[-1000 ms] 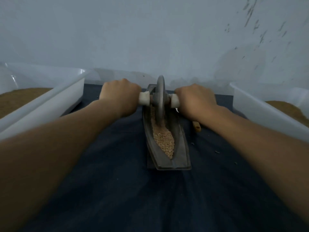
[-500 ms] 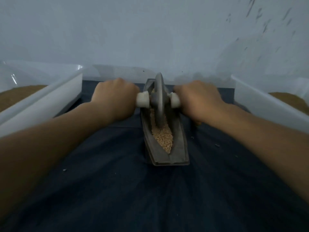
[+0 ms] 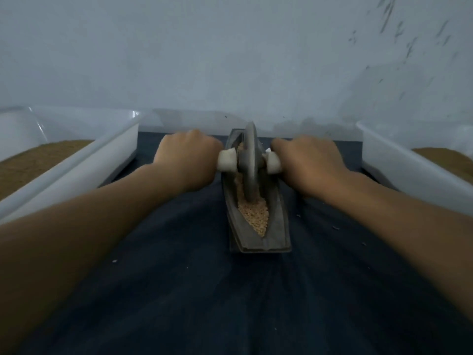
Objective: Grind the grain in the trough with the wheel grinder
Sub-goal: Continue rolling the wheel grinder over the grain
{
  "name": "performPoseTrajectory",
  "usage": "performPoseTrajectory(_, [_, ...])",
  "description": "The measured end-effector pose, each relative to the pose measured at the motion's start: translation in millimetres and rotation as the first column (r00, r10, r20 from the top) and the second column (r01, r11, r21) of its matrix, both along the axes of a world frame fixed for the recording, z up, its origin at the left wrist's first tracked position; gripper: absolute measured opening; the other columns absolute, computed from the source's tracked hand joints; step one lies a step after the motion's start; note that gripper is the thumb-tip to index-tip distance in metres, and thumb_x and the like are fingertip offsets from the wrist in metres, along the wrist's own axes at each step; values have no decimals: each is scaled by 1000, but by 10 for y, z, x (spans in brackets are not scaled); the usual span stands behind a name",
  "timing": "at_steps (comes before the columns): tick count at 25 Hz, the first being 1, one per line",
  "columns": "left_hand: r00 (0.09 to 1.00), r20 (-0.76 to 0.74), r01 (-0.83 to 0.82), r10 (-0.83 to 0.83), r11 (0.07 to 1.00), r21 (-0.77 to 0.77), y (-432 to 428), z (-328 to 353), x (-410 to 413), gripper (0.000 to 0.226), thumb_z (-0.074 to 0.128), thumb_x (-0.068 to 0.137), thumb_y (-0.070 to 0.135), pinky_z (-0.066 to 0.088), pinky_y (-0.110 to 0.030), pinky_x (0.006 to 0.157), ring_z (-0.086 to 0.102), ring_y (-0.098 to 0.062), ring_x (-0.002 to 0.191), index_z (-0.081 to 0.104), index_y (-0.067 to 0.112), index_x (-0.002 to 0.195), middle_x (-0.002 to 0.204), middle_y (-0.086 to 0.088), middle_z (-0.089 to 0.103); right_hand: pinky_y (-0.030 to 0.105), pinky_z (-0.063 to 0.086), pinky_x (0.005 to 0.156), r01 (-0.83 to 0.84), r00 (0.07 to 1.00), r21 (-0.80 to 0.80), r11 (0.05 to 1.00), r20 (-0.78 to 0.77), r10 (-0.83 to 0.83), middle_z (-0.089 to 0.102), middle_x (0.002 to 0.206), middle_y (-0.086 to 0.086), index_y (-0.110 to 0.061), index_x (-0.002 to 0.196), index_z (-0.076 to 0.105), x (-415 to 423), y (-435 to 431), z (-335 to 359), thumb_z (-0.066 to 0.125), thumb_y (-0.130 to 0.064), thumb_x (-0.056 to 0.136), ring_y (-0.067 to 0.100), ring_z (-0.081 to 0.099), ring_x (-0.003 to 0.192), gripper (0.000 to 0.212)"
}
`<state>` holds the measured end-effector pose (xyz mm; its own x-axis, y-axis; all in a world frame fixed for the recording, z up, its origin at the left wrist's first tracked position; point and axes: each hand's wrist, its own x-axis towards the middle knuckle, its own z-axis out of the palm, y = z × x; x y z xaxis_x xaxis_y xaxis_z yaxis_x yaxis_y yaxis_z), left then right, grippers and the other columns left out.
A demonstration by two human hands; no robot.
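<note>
Two hands (image 3: 186, 157) (image 3: 309, 162), one wheel grinder (image 3: 249, 162), one trough (image 3: 277, 226), two white tubs (image 3: 76, 162) (image 3: 396, 172), one cloth (image 3: 204, 290)

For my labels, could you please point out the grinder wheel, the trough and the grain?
grinder wheel (image 3: 249, 162): head view, on the disc's edge.
trough (image 3: 277, 224): head view, on its right wall.
grain (image 3: 256, 216): head view, on the heap's middle.

No readable text, label, brand, number or sign in view. Dark streaks on the wall (image 3: 399, 34), upper right: smears only, not lettering.
</note>
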<state>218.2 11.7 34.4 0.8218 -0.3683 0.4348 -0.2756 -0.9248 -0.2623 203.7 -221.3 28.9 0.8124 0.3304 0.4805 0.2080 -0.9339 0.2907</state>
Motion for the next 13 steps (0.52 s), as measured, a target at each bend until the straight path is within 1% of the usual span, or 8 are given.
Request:
performPoseTrajectory(1, [996, 69, 62, -61, 998, -12, 102, -106, -92, 13, 66, 77, 31, 28, -27, 48, 37, -15, 51, 54, 35, 80, 64, 10, 37, 24, 22, 46, -56, 994, -31, 998, 91, 58, 40, 62, -4, -29, 85, 39, -124, -73, -62, 76, -25, 74, 24, 39, 50, 39])
performPoseTrajectory(2, [989, 112, 102, -101, 995, -6, 163, -174, -153, 20, 69, 70, 33, 19, -21, 45, 25, -10, 45, 49, 36, 74, 58, 13, 30, 20, 13, 47, -80, 985, -44, 996, 152, 86, 25, 57, -9, -31, 82, 30, -214, -121, -107, 78, -24, 66, 18, 24, 44, 51])
performPoseTrajectory(3, [986, 135, 101, -101, 995, 4, 177, -182, -166, 25, 70, 65, 34, 13, -18, 45, 16, -7, 44, 46, 37, 71, 56, 14, 24, 18, 10, 48, -65, 982, -40, 997, 173, 71, 19, 56, -10, -31, 81, 27, -229, -128, -126, 78, -22, 62, 16, 19, 43, 55])
performPoseTrajectory(5, [992, 117, 44, -42, 999, -17, 109, -183, -32, 21, 68, 72, 31, 19, -21, 45, 23, -11, 45, 48, 35, 73, 58, 11, 29, 22, 16, 46, -4, 991, -30, 1000, 131, 8, 35, 58, -3, -28, 83, 41, -59, -35, -128, 78, -20, 70, 24, 37, 46, 40])
performPoseTrajectory(7, [997, 21, -70, 73, 992, -102, -69, -44, 156, 3, 61, 86, 27, 35, -31, 54, 44, -20, 59, 59, 29, 88, 71, 4, 44, 31, 36, 55, 102, 995, 51, 993, 7, -102, 60, 82, 7, -23, 98, 57, 197, 135, 45, 70, -19, 86, 33, 61, 75, 18])
performPoseTrajectory(9, [992, -49, -124, 119, 986, -112, -165, 12, 232, 9, 58, 91, 25, 41, -34, 60, 52, -23, 70, 63, 25, 99, 81, 0, 51, 35, 42, 66, 143, 984, 66, 988, -115, -135, 63, 99, 10, -22, 109, 60, 328, 200, 140, 64, -18, 91, 34, 63, 92, 18])
performPoseTrajectory(11, [998, -29, -66, 64, 995, -69, -46, -34, 123, 5, 62, 87, 26, 37, -32, 54, 47, -20, 61, 58, 28, 89, 74, 3, 49, 32, 37, 57, 69, 995, 8, 998, -67, -68, 61, 88, 6, -24, 104, 59, 169, 122, 112, 70, -22, 87, 31, 60, 78, 20])
performPoseTrajectory(13, [986, 148, 75, -72, 997, -15, 113, -172, -115, 24, 71, 70, 28, 19, -21, 45, 21, -11, 44, 48, 33, 74, 58, 9, 29, 22, 18, 48, -41, 996, -21, 999, 84, 43, 37, 60, -7, -28, 87, 52, -132, -54, -86, 79, -26, 70, 18, 37, 48, 31])
